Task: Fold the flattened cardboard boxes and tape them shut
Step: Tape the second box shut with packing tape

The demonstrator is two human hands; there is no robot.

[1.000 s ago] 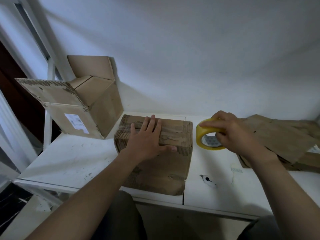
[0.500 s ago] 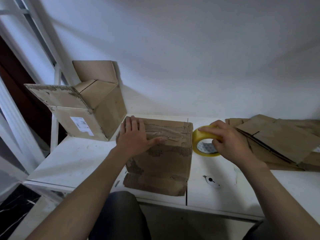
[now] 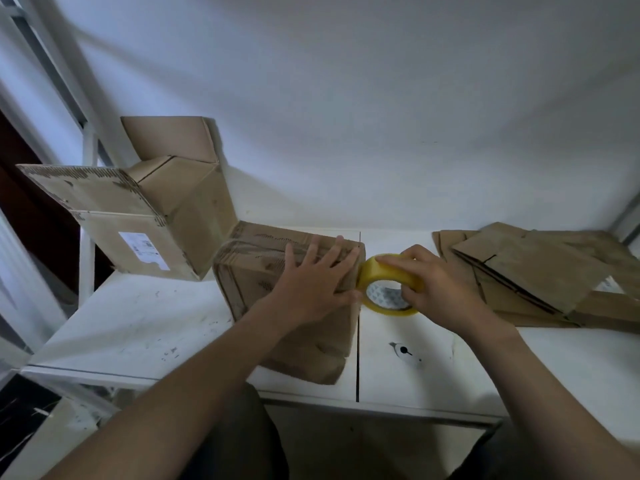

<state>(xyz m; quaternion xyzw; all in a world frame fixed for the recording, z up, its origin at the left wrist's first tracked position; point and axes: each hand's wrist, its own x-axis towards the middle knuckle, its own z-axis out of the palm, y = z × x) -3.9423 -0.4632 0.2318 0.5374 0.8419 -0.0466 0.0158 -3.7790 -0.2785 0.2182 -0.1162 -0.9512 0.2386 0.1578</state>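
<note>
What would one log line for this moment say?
left hand flat on folded box | right hand grips tape roll at box's right edge

- Left hand [image 3: 313,287] lies flat on the folded box [image 3: 277,271].
- Right hand [image 3: 438,289] grips the yellow tape roll [image 3: 389,273] against the box's right edge.

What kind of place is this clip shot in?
Probably a makeshift packing corner: a scuffed white table against a bare wall, a stack of flattened cardboard, and a yellow tape roll.
</note>
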